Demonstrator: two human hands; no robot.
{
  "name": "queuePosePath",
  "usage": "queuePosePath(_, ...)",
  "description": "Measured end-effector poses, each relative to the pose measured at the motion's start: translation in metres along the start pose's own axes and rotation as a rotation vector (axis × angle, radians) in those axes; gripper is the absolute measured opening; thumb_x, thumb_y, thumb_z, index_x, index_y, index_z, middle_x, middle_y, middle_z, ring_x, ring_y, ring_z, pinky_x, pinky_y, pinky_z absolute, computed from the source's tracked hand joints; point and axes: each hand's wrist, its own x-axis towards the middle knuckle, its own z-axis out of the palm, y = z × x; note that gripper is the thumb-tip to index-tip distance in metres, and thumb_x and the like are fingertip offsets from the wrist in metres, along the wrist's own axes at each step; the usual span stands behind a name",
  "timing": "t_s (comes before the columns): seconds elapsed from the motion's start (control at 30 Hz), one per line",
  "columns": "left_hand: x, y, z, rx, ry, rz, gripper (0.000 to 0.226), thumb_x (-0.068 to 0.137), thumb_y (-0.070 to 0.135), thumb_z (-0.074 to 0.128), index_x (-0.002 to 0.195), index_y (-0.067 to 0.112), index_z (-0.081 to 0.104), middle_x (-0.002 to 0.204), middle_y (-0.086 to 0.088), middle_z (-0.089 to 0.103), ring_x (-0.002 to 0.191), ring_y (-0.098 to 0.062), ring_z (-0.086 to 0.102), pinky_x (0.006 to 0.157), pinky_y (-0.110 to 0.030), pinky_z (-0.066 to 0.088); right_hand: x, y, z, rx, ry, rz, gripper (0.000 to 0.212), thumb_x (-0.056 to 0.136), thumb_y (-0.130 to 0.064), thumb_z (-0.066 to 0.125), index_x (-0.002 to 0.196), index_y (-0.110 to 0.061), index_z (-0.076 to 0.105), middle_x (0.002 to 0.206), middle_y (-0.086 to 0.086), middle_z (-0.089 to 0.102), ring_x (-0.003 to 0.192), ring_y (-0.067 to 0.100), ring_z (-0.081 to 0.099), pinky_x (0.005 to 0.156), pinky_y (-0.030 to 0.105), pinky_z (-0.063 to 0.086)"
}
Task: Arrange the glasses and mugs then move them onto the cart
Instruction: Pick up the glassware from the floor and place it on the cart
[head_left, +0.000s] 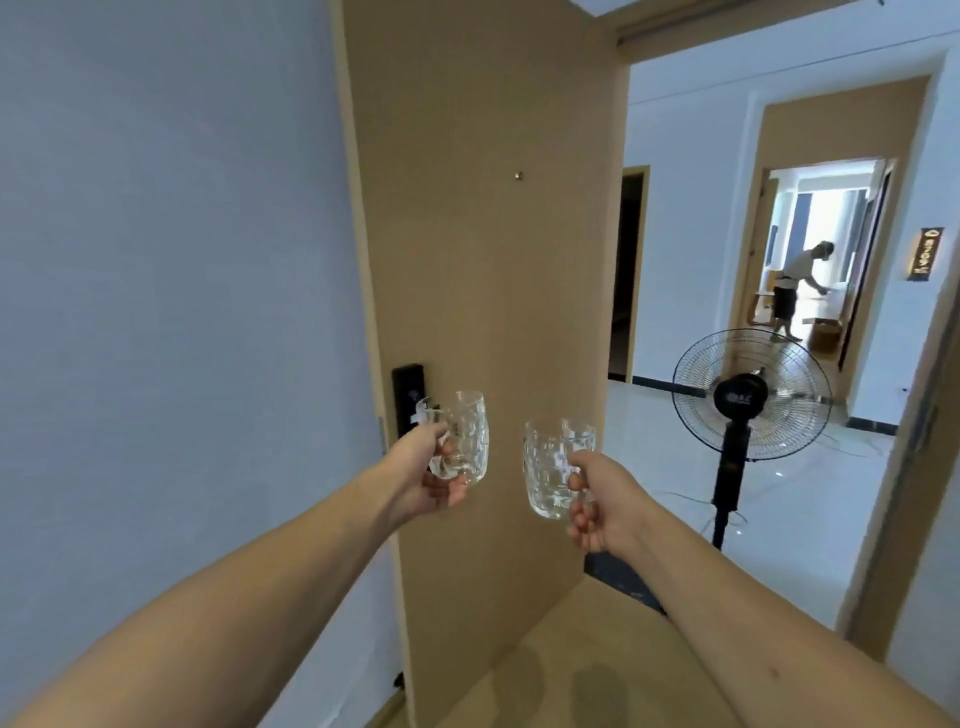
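Head view: left hand (434, 480) curled round one glass mug (460, 439), right hand (597, 506) gripping another mug (553, 473) by its handle, both up in mid-air by the open door (488, 260). No cart visible (probably further on). Could clink together or clip the door edge.

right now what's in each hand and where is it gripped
Each hand holds a clear glass mug by its handle: the left hand grips the left mug, the right hand grips the right mug. Both are carried upright in the air.
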Motion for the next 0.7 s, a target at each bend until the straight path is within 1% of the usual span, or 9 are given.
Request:
queuePosePath(0.17, -0.055, 0.011, -0.117, -0.028, 0.209, 0.042, 0.035, 0.099, 0.037, 0.055, 0.075, 0.013, 0.049, 0.091, -0.02, 0.06, 0.082, -0.033, 0.059, 0.079, -0.039, 0.057, -0.033, 0.006, 0.103, -0.1, -0.183, -0.039, 0.041, 0.095, -0.043, 0.053, 0.063, -0.021, 0.041, 0.057, 0.0, 0.036, 0.048, 0.014, 0.031, 0.051, 0.024, 0.043)
queuePosePath(0.23, -0.083, 0.007, -0.169, -0.043, 0.281, 0.046, 0.034, 0.099, 0.039, 0.055, 0.077, 0.013, 0.05, 0.093, -0.021, 0.058, 0.082, -0.033, 0.058, 0.077, -0.038, 0.057, -0.054, 0.015, 0.149, -0.134, -0.25, -0.035, 0.043, 0.096, -0.043, 0.053, 0.06, -0.021, 0.04, 0.055, 0.0, 0.037, 0.048, 0.014, 0.032, 0.05, 0.022, 0.041)
queuePosePath(0.33, -0.134, -0.001, -0.247, -0.071, 0.389, 0.054, 0.033, 0.1, 0.038, 0.054, 0.078, 0.014, 0.049, 0.09, -0.018, 0.058, 0.081, -0.032, 0.057, 0.073, -0.038, 0.056, -0.093, 0.034, 0.22, -0.177, -0.349, -0.001, 0.044, 0.093, -0.045, 0.056, 0.058, -0.022, 0.043, 0.052, 0.0, 0.04, 0.044, 0.014, 0.032, 0.051, 0.021, 0.04)
queuePosePath(0.43, -0.189, -0.014, -0.322, -0.12, 0.492, 0.075, 0.029, 0.099, 0.035, 0.055, 0.081, 0.013, 0.05, 0.093, -0.018, 0.058, 0.081, -0.032, 0.057, 0.075, -0.039, 0.057, -0.137, 0.057, 0.291, -0.213, -0.46, 0.011, 0.04, 0.091, -0.044, 0.058, 0.061, -0.021, 0.045, 0.051, 0.002, 0.041, 0.044, 0.015, 0.033, 0.05, 0.021, 0.039)
queuePosePath(0.53, -0.247, -0.031, -0.39, -0.192, 0.597, 0.081, 0.029, 0.1, 0.035, 0.055, 0.083, 0.012, 0.051, 0.098, -0.021, 0.056, 0.083, -0.033, 0.057, 0.083, -0.041, 0.058, -0.187, 0.081, 0.358, -0.252, -0.578, 0.009, 0.037, 0.09, -0.04, 0.056, 0.062, -0.02, 0.044, 0.051, 0.003, 0.041, 0.045, 0.017, 0.033, 0.05, 0.022, 0.039)
queuePosePath(0.6, -0.289, -0.042, -0.432, -0.228, 0.669, 0.084, 0.03, 0.1, 0.035, 0.056, 0.083, 0.012, 0.051, 0.099, -0.021, 0.056, 0.083, -0.032, 0.059, 0.08, -0.041, 0.059, -0.222, 0.099, 0.401, -0.271, -0.65, 0.015, 0.037, 0.09, -0.04, 0.056, 0.062, -0.02, 0.044, 0.052, 0.003, 0.041, 0.046, 0.017, 0.034, 0.05, 0.022, 0.04)
queuePosePath(0.7, -0.351, -0.06, -0.491, -0.258, 0.782, 0.094, 0.029, 0.1, 0.036, 0.055, 0.085, 0.012, 0.052, 0.095, -0.021, 0.055, 0.078, -0.031, 0.059, 0.078, -0.041, 0.059, -0.274, 0.126, 0.46, -0.319, -0.757, 0.03, 0.036, 0.09, -0.04, 0.056, 0.063, -0.02, 0.045, 0.051, 0.003, 0.042, 0.045, 0.017, 0.036, 0.049, 0.022, 0.041)
